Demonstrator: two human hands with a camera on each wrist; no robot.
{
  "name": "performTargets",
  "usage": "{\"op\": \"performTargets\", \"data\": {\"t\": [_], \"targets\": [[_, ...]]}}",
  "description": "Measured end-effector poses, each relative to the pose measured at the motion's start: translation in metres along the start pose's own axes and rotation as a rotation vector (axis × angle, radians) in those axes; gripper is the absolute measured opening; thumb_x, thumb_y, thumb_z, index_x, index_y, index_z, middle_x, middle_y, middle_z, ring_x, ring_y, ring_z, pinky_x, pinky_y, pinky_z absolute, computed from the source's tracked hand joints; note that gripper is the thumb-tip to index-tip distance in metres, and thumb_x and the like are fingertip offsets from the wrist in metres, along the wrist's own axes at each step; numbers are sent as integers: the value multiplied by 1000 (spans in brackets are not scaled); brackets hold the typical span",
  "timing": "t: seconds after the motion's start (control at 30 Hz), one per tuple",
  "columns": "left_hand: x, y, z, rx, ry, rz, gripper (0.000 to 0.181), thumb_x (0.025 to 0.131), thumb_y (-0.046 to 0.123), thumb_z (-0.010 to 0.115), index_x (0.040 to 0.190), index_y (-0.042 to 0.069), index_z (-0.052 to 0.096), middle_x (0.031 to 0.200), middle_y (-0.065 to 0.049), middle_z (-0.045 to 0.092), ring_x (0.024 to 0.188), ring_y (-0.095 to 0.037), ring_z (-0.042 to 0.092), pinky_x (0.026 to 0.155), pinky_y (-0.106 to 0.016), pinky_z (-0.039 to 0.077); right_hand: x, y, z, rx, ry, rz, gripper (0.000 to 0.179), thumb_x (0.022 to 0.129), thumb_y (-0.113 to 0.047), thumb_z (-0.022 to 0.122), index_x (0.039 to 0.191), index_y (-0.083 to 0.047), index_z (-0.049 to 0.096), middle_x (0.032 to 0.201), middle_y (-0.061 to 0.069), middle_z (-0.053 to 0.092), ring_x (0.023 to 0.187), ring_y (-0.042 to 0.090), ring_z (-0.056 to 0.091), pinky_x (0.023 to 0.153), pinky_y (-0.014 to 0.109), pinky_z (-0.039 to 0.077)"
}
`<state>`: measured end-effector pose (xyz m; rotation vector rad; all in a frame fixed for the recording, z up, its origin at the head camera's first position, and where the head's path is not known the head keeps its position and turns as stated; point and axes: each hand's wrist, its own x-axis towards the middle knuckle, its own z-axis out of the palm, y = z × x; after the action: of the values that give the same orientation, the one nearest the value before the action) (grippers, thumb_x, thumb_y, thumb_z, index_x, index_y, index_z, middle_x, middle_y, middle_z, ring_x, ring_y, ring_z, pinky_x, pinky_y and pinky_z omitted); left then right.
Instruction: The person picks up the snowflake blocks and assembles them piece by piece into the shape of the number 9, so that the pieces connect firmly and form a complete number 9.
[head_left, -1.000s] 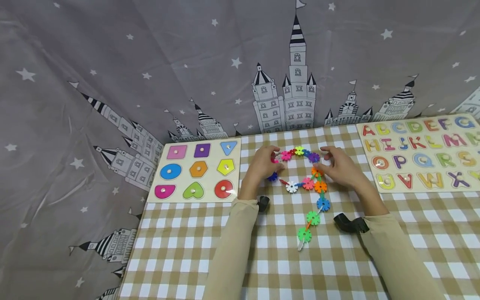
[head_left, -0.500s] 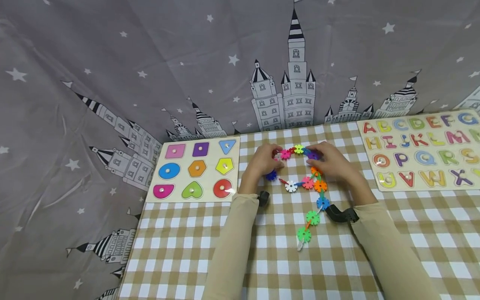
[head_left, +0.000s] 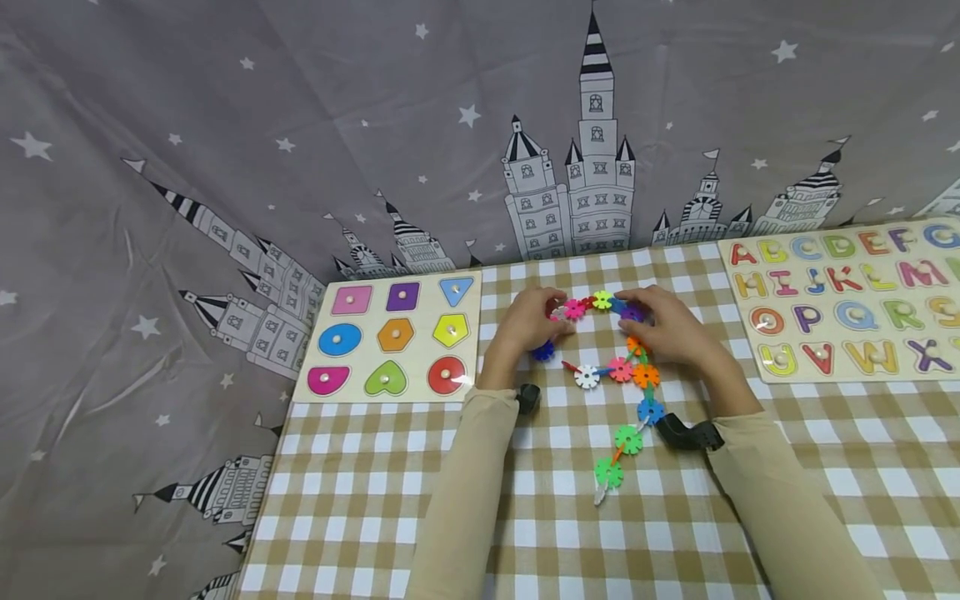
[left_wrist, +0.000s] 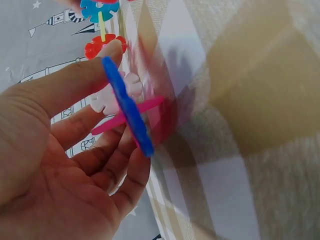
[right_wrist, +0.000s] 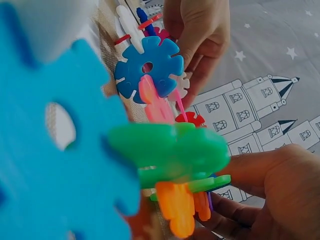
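A chain of interlocking flower discs [head_left: 647,375] lies on the checked cloth, its upper part bent into an arch and a tail running toward the front. At the arch's left end my left hand [head_left: 527,321] pinches the chain near a white disc [left_wrist: 132,84], beside a pink disc [left_wrist: 155,103] and a dark blue disc [left_wrist: 127,107]. My right hand [head_left: 666,323] holds the chain at the purple disc [head_left: 632,312] on the arch's right side. Between the hands is a yellow disc [head_left: 602,300]. A branch ending past a white disc [head_left: 587,377] points left inside the arch.
A wooden shape puzzle [head_left: 360,332] lies to the left. On the right is a wooden alphabet puzzle [head_left: 795,315]. A grey castle-print curtain [head_left: 420,108] stands behind the table. Black wrist cameras [head_left: 688,433] sit at both cuffs.
My right hand has moved left and closed onto the chain at the purple disc. The left hand keeps its place, and the chain has hardly shifted.
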<state>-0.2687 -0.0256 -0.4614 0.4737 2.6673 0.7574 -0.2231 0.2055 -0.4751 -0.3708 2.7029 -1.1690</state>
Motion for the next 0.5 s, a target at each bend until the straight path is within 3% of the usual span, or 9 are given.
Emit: {"op": "performTargets", "data": {"t": [0.13, 0.5], "targets": [[4, 2, 2, 0, 6, 19, 54, 84, 24, 78, 133, 10, 61, 116, -12, 62, 103, -23, 55, 94, -35, 46, 1, 0, 0, -12, -5, -15, 45, 97, -14, 59, 139, -2, 50, 126, 26, 53, 112, 37, 49, 101, 55, 39], [9, 3, 8, -26, 55, -5, 44, 86, 25, 75, 127, 10, 66, 113, -10, 65, 102, -22, 58, 90, -35, 48, 1, -1, 2, -22, 12, -50, 41, 96, -9, 58, 136, -1, 54, 120, 27, 56, 107, 37, 50, 96, 54, 40]]}}
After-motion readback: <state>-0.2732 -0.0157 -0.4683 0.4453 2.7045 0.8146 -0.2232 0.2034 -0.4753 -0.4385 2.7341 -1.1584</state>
